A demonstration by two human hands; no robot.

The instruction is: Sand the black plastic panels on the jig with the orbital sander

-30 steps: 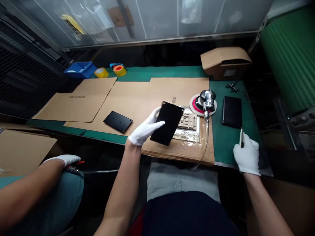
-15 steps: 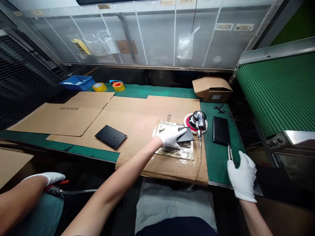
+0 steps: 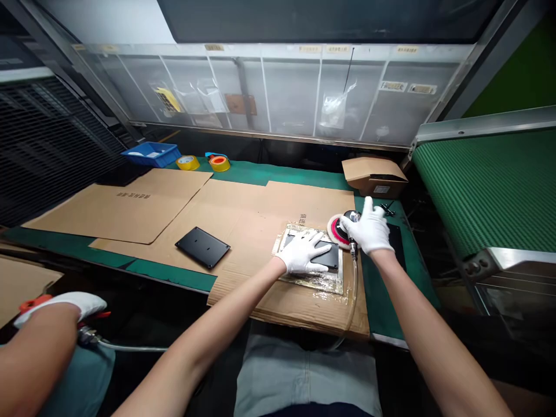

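Observation:
My left hand (image 3: 302, 252), in a white glove, lies flat with fingers spread on a black plate (image 3: 329, 255). The plate rests in a taped jig (image 3: 313, 280) on the cardboard. My right hand (image 3: 369, 229), also gloved, is wrapped over the top of the air sander (image 3: 341, 229), whose red and white pad sits on the mat just right of the jig. A clear hose (image 3: 351, 301) runs down from the sander toward me.
A second black plate (image 3: 202, 247) lies on the cardboard sheets (image 3: 243, 214) to the left; another dark plate (image 3: 398, 243) is partly hidden behind my right hand. At the back are tape rolls (image 3: 219, 163), a blue bin (image 3: 152, 154) and a cardboard box (image 3: 375, 176). A green conveyor (image 3: 486, 179) runs on the right. Another person's gloved hand (image 3: 65, 303) is at lower left.
My left hand laid the black plate into the jig and now presses it flat. My right hand left the table edge, where it held a pen-like tool, and went up onto the sander.

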